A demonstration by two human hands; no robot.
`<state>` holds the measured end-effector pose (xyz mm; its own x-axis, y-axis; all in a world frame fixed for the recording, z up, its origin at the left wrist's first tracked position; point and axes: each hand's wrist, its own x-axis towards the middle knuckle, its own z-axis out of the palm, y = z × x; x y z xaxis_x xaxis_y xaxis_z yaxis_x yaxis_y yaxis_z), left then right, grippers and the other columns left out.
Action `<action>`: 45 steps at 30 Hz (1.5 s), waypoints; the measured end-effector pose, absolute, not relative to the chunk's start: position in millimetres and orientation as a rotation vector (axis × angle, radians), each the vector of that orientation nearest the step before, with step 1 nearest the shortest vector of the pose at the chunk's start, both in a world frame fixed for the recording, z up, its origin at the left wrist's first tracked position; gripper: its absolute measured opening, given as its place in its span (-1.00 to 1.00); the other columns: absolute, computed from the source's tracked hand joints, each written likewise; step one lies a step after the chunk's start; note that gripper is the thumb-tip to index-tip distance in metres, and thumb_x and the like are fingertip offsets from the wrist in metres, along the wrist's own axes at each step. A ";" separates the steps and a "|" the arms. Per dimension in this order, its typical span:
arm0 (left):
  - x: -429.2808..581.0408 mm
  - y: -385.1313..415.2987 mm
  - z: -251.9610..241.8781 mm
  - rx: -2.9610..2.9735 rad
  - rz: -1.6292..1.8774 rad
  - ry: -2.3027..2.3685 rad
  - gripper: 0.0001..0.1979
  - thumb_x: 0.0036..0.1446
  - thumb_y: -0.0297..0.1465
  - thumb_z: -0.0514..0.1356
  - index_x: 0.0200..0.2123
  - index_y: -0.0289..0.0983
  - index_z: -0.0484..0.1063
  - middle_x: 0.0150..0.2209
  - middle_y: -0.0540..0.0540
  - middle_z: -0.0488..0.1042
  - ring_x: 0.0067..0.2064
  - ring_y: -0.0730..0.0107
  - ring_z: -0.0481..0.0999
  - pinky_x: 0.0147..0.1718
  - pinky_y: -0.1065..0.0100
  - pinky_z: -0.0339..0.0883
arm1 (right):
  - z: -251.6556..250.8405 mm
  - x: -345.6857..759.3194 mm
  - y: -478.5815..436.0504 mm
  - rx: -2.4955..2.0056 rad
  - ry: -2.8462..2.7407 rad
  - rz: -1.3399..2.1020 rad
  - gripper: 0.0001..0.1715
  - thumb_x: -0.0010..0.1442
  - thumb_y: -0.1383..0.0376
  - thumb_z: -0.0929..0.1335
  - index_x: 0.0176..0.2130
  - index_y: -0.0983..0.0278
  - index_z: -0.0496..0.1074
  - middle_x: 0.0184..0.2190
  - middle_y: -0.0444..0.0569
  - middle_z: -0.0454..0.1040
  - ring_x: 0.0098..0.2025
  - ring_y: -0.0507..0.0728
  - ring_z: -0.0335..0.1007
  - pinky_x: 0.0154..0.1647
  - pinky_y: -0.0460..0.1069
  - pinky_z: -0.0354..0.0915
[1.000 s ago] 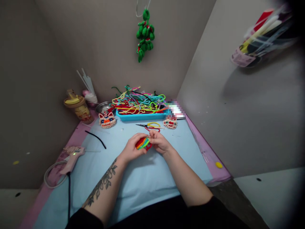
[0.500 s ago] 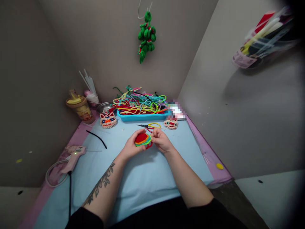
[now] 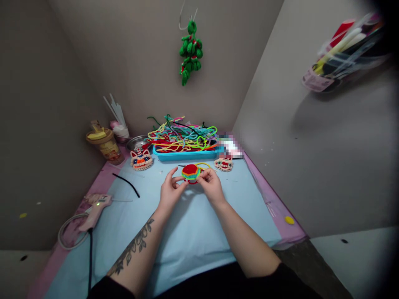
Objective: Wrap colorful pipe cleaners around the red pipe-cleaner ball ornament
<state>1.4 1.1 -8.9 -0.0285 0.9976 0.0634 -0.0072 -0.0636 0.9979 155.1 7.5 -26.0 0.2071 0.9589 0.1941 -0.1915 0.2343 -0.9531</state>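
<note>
Look, the yellow-handled, dark-bladed scissors (image 3: 204,165) mostly vanish behind that round fuzzy piece banded red, orange, teal and green (image 3: 190,171); a pale flat shape (image 3: 231,146) is all blocky blur, unreadable; up right, the clear plastic pen holder (image 3: 318,79) melts into darkness; the black cable (image 3: 90,257) runs off below

Head camera: above table's (image 3: 246,216) near edge, facing forward and down, fairly close.

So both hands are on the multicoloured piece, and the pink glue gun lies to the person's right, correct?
Not quite: the pink glue gun lies to the person's left, as the head view shows. The left hand and right hand are on the multicoloured piece.
</note>
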 end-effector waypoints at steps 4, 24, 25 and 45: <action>4.1 -0.9 -8.7 1.065 1.197 1.120 -0.14 -0.15 -0.29 0.37 0.21 -0.35 0.12 -0.50 0.02 0.49 -0.64 0.60 0.30 -0.62 0.51 0.22 | -27.1 152.5 5.9 -0.989 -1.067 1.037 -0.70 -0.07 0.28 0.44 -0.47 0.22 0.21 -0.54 -0.24 0.29 -0.49 -0.01 0.19 -0.38 -0.08 0.13; -2.3 1.8 -6.3 0.769 1.397 1.028 -0.55 -0.05 -0.23 0.31 -0.11 -0.27 0.31 -0.33 -0.07 0.48 -0.33 0.43 0.52 -0.38 0.42 0.39 | -24.7 158.2 12.4 -0.811 -0.729 1.291 -0.50 -0.23 0.24 0.51 -0.48 0.20 0.11 -0.59 -0.29 0.19 -0.58 -0.05 0.13 -0.51 -0.14 0.11; -2.4 2.7 -6.3 0.693 1.347 0.954 -0.56 -0.06 -0.24 0.32 -0.13 -0.28 0.32 -0.33 -0.07 0.49 -0.34 0.44 0.52 -0.36 0.41 0.40 | -24.3 157.8 12.0 -0.808 -0.759 1.311 -0.49 -0.22 0.23 0.51 -0.48 0.20 0.10 -0.59 -0.29 0.19 -0.58 -0.05 0.12 -0.52 -0.13 0.11; 4.4 0.6 -5.0 0.483 1.160 0.875 -0.55 -0.13 -0.37 0.39 -0.17 -0.26 0.30 -0.40 -0.04 0.51 -0.45 0.50 0.49 -0.44 0.47 0.38 | -23.6 153.7 12.8 -0.844 -0.746 1.237 -0.52 -0.26 0.23 0.50 -0.48 0.20 0.14 -0.59 -0.28 0.29 -0.56 -0.02 0.16 -0.46 -0.10 0.14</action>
